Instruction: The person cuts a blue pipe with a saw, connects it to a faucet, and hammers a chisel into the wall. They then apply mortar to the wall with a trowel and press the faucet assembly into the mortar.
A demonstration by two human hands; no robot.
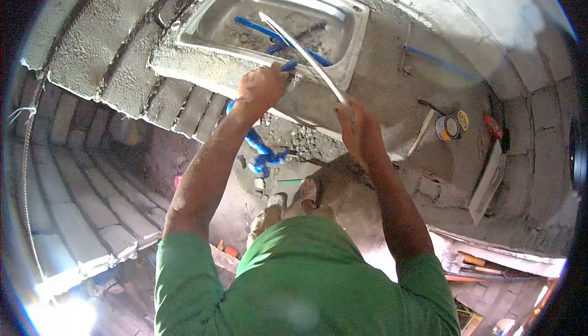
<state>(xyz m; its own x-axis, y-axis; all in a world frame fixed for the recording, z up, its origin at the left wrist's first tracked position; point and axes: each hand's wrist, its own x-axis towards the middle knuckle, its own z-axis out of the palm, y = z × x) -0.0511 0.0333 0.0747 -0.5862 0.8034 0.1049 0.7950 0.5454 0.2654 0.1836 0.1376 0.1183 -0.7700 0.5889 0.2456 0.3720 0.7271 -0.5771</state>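
My left hand (264, 86) is closed around a blue pipe, whose short end (289, 66) sticks out past my fingers at the sink's front edge. More blue pipe shows below my wrist. My right hand (358, 129) grips the near end of a hacksaw (306, 56), its long pale frame slanting up and left over the basin, past the pipe end. Beneath it, the metal sink (211, 6) contains grey rubble and dust, with a long blue pipe (257, 27) and a dirty blue piece lying across it.
Blue pipe fittings (262, 155) hang below the counter's front edge near my feet. On the cement counter (383, 48) to the right are another blue pipe (441, 61), a wooden-handled tool (421, 131), a small can (447, 128) and a red-handled trowel (488, 183). Block walls surround the counter.
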